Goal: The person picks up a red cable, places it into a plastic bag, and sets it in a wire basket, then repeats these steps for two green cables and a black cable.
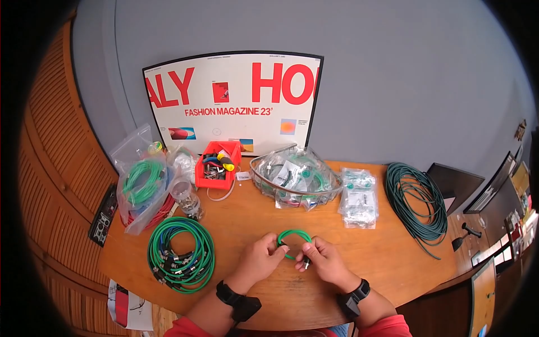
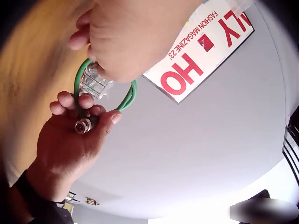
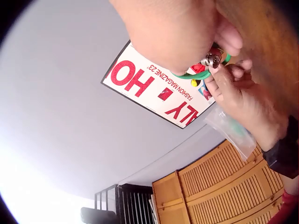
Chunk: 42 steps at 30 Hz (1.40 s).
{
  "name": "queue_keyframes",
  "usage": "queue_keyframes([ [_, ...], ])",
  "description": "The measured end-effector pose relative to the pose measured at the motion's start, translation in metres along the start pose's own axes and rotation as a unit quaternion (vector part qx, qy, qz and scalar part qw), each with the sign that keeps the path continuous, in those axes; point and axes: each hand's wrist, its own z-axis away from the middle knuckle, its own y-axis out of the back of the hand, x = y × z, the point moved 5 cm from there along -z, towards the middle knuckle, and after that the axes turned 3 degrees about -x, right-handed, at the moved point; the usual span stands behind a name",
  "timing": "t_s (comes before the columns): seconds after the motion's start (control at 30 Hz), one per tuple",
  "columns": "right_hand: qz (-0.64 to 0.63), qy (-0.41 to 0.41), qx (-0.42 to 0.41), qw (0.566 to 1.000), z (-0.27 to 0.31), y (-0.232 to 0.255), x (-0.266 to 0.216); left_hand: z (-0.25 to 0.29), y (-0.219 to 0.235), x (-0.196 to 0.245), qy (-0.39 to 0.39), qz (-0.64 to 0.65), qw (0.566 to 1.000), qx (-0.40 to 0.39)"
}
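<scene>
A short green cable, bent into a loop, is held above the wooden table between both hands. My left hand pinches the loop's left side between thumb and fingers. On the other side my right hand grips the cable near a metal connector, which points down below the fingers. In the left wrist view that round silver connector lies against the right hand, and the green cable arches up to the left hand. A metal connector also shows between the hands in the right wrist view.
Coiled green cables lie at the left, by a clear jar and a bagged green coil. Behind stand a red bin and a basket of packets. Flat packets and a dark coil lie right.
</scene>
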Motion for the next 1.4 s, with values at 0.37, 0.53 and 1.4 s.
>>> queue_keyframes([
  [0.37, 0.004, 0.045, -0.072, 0.996, 0.003, -0.007, -0.004, 0.006, -0.004, 0.003, -0.103, 0.061, 0.99, 0.069],
  [0.53, -0.012, -0.014, 0.005, 1.0, -0.005, 0.018, -0.007, -0.002, -0.014, -0.01, -0.098, 0.214, 0.972, -0.011],
  [1.4, 0.038, 0.002, -0.007, 0.999, -0.016, 0.033, 0.016, -0.009, -0.025, -0.03, 0.061, 0.349, 0.925, -0.137],
])
